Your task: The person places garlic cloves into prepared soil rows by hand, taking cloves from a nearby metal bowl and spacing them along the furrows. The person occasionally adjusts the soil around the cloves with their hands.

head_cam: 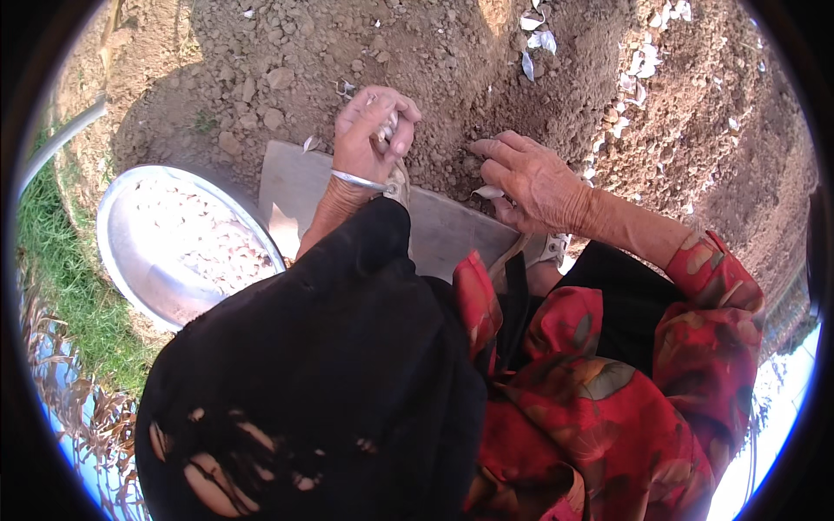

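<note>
Several pale garlic cloves [388, 128] are bunched in my left hand [371, 124], its fingers curled around them above the soil. A silver bangle [362, 182] circles that wrist. My right hand [534, 179] is low over the brown soil [449, 104], its forefinger reaching to the ground. One garlic clove [487, 192] shows between its thumb and bent fingers. To the left stands a shiny metal basin [146, 293] with many peeled-apart cloves [208, 234] in it. A lone clove [311, 142] lies at the upper edge of a grey board [430, 221] beneath me.
Rows of white cloves [642, 62] run along the soil at the upper right, with more cloves [541, 40] nearer the middle. My shoe [554, 247] rests by the board. Green grass [78, 260] and a grey pipe-like piece [62, 140] border the left side.
</note>
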A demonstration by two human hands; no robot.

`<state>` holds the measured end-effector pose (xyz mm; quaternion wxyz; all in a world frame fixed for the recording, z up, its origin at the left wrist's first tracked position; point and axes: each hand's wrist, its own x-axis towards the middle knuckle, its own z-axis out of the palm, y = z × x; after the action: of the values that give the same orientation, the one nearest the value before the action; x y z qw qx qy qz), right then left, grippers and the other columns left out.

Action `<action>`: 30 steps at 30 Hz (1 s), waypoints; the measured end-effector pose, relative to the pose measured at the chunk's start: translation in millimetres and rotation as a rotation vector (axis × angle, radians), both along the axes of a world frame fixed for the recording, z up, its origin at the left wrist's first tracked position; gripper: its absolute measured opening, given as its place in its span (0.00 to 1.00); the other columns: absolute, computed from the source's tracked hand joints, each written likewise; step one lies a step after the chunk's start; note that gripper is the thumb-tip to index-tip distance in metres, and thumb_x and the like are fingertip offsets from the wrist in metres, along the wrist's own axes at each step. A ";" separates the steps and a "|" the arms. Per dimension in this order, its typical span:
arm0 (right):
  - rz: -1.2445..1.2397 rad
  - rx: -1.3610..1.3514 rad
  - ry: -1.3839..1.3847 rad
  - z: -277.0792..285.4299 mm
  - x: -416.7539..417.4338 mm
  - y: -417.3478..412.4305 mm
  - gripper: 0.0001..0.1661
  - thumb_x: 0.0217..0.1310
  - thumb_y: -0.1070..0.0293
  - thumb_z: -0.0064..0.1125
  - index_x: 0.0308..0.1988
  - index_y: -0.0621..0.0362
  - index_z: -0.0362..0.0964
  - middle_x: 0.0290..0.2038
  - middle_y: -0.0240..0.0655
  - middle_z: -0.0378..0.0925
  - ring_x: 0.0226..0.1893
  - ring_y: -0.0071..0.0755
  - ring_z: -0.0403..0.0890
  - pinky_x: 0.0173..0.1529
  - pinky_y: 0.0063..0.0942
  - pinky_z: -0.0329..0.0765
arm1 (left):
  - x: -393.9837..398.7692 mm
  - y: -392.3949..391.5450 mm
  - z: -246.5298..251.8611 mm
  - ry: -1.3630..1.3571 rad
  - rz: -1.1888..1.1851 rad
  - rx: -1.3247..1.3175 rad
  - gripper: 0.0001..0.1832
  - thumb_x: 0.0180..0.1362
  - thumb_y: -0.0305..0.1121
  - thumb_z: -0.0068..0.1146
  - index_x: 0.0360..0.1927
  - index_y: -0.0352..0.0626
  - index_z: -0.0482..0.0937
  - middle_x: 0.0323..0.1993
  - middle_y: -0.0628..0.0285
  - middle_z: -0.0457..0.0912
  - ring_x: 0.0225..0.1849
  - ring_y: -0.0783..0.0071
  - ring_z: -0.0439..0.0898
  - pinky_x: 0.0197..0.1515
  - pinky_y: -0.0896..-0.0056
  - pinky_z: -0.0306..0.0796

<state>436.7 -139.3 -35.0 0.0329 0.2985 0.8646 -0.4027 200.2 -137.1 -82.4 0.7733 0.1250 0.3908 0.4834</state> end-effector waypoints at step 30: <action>-0.014 0.206 -0.050 -15.0 13.0 3.0 0.17 0.35 0.70 0.57 0.32 0.64 0.68 0.43 0.43 0.68 0.40 0.43 0.69 0.46 0.34 0.69 | 0.8 -0.2 1.7 0.007 -0.007 0.007 0.11 0.60 0.34 0.44 0.33 0.35 0.71 0.31 0.50 0.73 0.16 0.80 0.64 0.17 0.82 0.57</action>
<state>449.7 -136.4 -50.0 0.0210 0.3162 0.8983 -0.3044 201.0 -137.3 -80.7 0.7732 0.1309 0.3911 0.4816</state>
